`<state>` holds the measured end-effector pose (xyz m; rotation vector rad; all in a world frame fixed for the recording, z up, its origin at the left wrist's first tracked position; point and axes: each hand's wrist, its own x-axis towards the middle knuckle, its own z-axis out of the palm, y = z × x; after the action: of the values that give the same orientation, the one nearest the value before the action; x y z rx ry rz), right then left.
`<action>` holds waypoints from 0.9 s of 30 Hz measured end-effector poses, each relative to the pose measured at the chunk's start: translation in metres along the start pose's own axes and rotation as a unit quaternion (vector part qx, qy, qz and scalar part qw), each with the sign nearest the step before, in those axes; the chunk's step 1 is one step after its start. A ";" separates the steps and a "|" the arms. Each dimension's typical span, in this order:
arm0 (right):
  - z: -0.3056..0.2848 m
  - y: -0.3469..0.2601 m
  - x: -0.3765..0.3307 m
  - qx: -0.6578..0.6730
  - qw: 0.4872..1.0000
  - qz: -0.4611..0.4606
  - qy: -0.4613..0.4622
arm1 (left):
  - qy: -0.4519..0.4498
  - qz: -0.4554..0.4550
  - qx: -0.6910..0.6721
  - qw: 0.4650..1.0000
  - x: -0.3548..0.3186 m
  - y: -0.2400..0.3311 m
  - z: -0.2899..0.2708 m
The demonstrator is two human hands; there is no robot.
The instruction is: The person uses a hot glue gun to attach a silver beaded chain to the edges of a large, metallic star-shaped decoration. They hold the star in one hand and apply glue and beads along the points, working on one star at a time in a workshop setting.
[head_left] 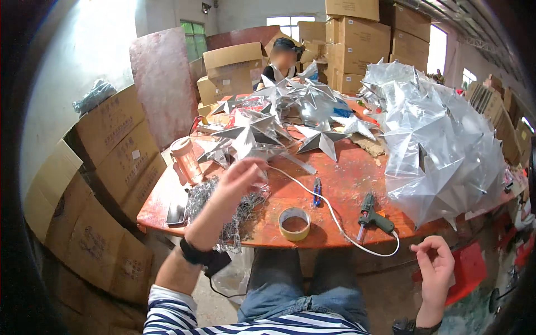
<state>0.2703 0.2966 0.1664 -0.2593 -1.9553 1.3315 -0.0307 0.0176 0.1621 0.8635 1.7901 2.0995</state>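
Left hand (pixel 241 174) stretched out over the near left part of the orange table (pixel 340 184), fingers loosely curled above a bag of silver tinsel (pixel 223 209), seemingly pinching its clear wrap, though a firm grip cannot be told. Right hand (pixel 435 267) hanging low off the table's front edge, half open, fingers bent, holding nothing. Between the two hands, a roll of tape (pixel 294 223) lying flat near the edge. Just right of it, a green glue gun (pixel 373 216) on its side, its white cord (pixel 312 192) running up past a small blue tool (pixel 316 192). Beside the tinsel, a dark phone (pixel 176 214) and a pink-tinted bottle (pixel 186 160) standing upright. Farther back, silver stars (pixel 262 137) strewn across the middle of the table; on the right, a big heap of bagged stars (pixel 441 139). Across the table, another person (pixel 283 64) seated among stacked cardboard boxes (pixel 357 44).
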 end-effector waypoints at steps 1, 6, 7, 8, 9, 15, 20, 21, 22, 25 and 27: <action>0.004 -0.004 0.000 0.011 1.000 0.001 0.003 | -0.019 0.007 0.010 1.000 -0.014 -0.006 0.007; 0.019 -0.020 0.007 -0.010 0.999 -0.032 -0.035 | -0.002 0.102 0.054 0.993 -0.044 -0.041 0.018; 0.022 -0.023 0.010 -0.027 0.998 -0.044 -0.040 | 0.026 0.124 0.058 0.990 -0.043 -0.051 0.019; 0.024 -0.025 0.013 -0.025 0.998 -0.040 -0.046 | 0.054 0.145 0.063 0.986 -0.042 -0.062 0.021; 0.026 -0.029 0.016 -0.024 0.998 -0.037 -0.052 | 0.083 0.146 0.050 0.984 -0.039 -0.074 0.022; 0.048 -0.041 0.056 -0.026 0.989 -0.031 -0.140 | 0.144 0.243 0.217 0.934 -0.022 -0.102 0.014; 0.086 -0.037 0.098 -0.001 0.985 0.014 -0.173 | 0.162 0.291 0.266 0.905 -0.014 -0.111 0.015; 0.093 -0.034 0.110 -0.026 0.976 -0.010 -0.215 | 0.167 0.269 0.267 0.910 -0.015 -0.109 0.015; 0.099 -0.032 0.121 -0.010 0.973 0.020 -0.232 | 0.158 0.264 0.272 0.912 -0.016 -0.109 0.015; 0.117 -0.023 0.159 -0.033 0.954 0.072 -0.288 | 0.137 0.222 0.270 0.927 -0.017 -0.111 0.015; 0.152 -0.013 0.184 0.044 0.940 0.090 -0.327 | 0.156 0.223 0.287 0.918 -0.025 -0.102 0.001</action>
<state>0.0423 0.2813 0.2345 0.0679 -2.4456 1.7828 -0.0293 0.0266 0.0577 1.2310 2.6763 2.0681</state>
